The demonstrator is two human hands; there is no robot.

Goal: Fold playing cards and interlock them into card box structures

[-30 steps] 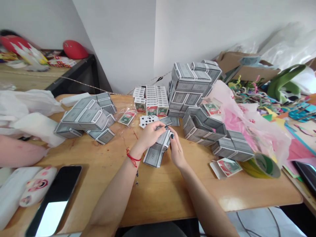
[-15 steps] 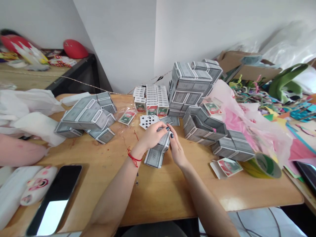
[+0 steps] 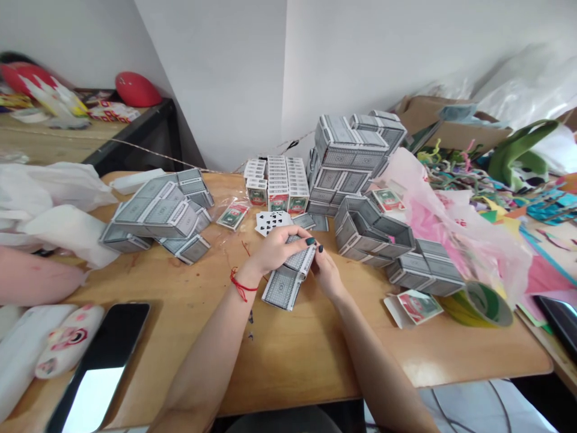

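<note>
A small block of folded playing cards (image 3: 283, 287) with grey patterned backs is between my hands above the middle of the table. My left hand (image 3: 276, 248), with a red string bracelet at its wrist, grips the block's upper left side, thumb across the top. On the block's right edge are the fingers of my right hand (image 3: 327, 272), closed against it and partly hidden. Just beyond lie face-up playing cards (image 3: 272, 221) with black pips and a few grey-backed cards (image 3: 311, 221).
Folded-card structures stand at left (image 3: 153, 207), back right (image 3: 349, 150) and right (image 3: 372, 231). Stacked card boxes (image 3: 277, 180) line the back. An opened card box (image 3: 419, 307) and a tape roll (image 3: 480, 304) lie at right, a phone (image 3: 103, 361) at left. Another person's arm (image 3: 38, 275) enters from the left.
The block has tilted a little, and more of its top shows beside my left thumb. My right hand has shifted slightly right and down along its edge.
</note>
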